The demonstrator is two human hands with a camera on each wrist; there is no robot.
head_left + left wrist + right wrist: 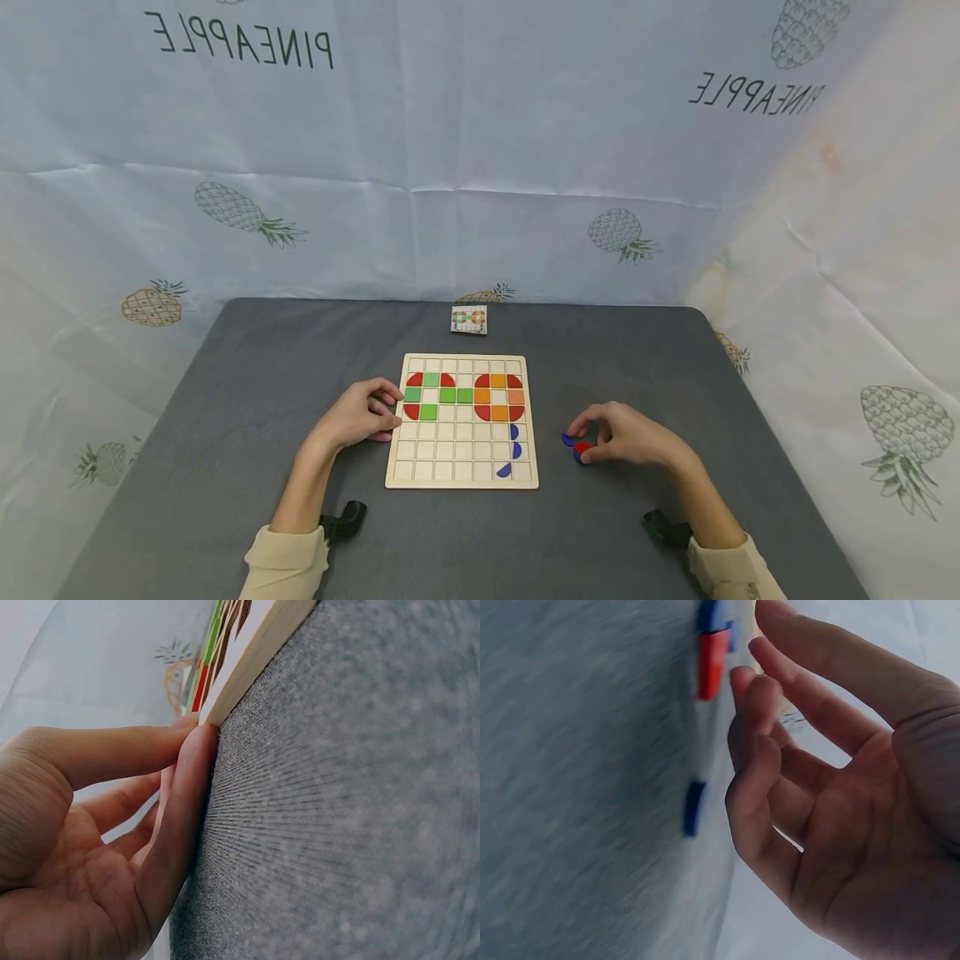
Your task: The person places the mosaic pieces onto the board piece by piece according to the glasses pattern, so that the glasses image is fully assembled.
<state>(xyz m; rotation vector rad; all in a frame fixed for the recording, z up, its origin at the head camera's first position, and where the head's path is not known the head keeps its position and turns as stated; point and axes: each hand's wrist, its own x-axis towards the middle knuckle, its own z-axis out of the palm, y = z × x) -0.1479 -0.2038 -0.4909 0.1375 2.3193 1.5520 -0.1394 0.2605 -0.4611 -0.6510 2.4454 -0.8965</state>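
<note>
A wooden grid board (424,473) lies on the table, holding red, green and orange pieces in its upper rows. Several cells at its right hold blue half-round pieces (517,450), the lowest one tilted. My left hand (363,412) holds the board's left edge; in the left wrist view, the thumb (127,750) and a finger meet at the wooden rim. Right of the board, my right hand (626,433) hovers with loosely bent fingers over a red piece (711,667) and blue pieces (694,810). The right wrist view shows nothing between those fingers.
A small pattern card (468,320) lies behind the board on the dark grey table (315,333). White cloth (450,233) printed with pineapples hangs behind and at the sides. Dark straps (345,521) sit at the wrists.
</note>
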